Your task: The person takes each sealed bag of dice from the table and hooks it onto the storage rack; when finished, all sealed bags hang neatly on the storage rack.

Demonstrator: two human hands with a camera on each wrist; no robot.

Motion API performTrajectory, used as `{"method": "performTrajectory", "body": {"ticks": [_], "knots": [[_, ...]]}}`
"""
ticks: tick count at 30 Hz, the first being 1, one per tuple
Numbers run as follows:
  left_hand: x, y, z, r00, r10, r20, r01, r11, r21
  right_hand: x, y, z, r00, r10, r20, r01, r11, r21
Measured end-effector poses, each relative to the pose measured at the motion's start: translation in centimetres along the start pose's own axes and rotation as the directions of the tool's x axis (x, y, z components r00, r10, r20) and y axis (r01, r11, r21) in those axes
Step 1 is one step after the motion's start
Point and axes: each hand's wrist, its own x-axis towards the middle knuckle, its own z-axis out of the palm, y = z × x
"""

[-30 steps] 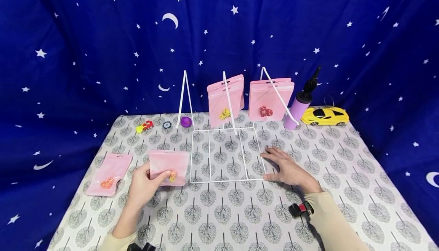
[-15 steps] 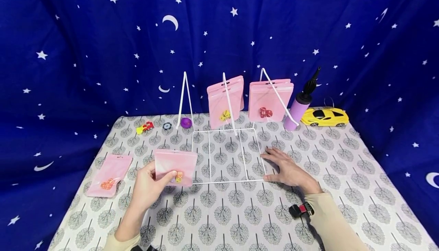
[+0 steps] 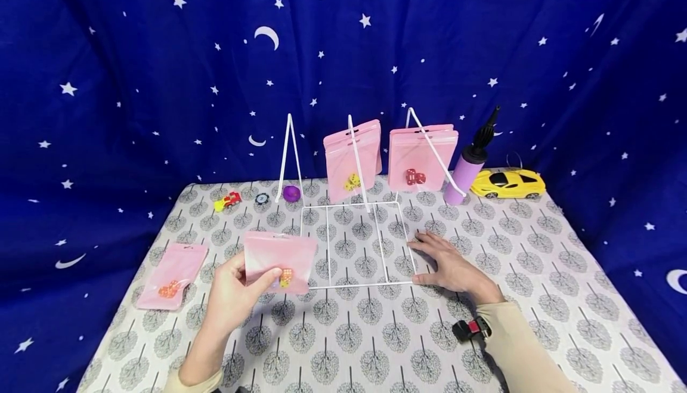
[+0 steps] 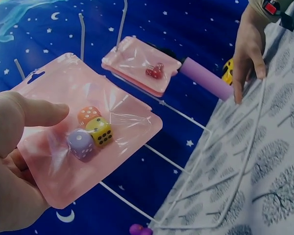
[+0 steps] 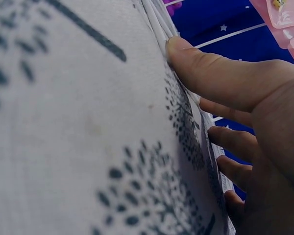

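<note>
My left hand (image 3: 236,288) pinches a pink zip bag (image 3: 281,256) between thumb and fingers. Through its clear front the left wrist view shows an orange, a yellow and a purple die (image 4: 81,144). The bag overlaps the left front corner of a white wire rack (image 3: 359,284) in the head view. Fingers spread, my right hand (image 3: 448,262) rests on the table with its fingertips at the rack's right side. From the rack's hooks hang pink bags with yellow dice (image 3: 338,148) in the middle and pink bags with red dice (image 3: 435,160) on the right; the left hook (image 3: 290,142) is bare.
At the left lies another pink bag (image 3: 174,268) with orange dice. Along the back are a small red-and-yellow toy vehicle (image 3: 228,200), a dark round disc (image 3: 262,198), a purple ball (image 3: 291,194), a purple hand pump (image 3: 466,172) and a yellow toy car (image 3: 507,183).
My left hand has carried the pink bag a little to the right, over the rack's left front edge. My right hand stays in place.
</note>
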Motion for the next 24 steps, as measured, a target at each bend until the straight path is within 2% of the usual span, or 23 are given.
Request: {"method": "performTrajectory", "body": {"ticks": [11, 24], "knots": [[0.2, 1.8, 0.4, 1.000, 0.016, 0.001, -0.016, 0.996, -0.091, 0.0, -0.1, 0.1, 1.000, -0.006, -0.006, 0.006, 1.000, 0.003], [0.5, 3.5, 0.7, 0.991, 0.136, -0.021, -0.137, 0.978, -0.155, 0.1, 0.2, 0.0, 1.000, -0.015, -0.014, 0.015, 1.000, -0.007]]}}
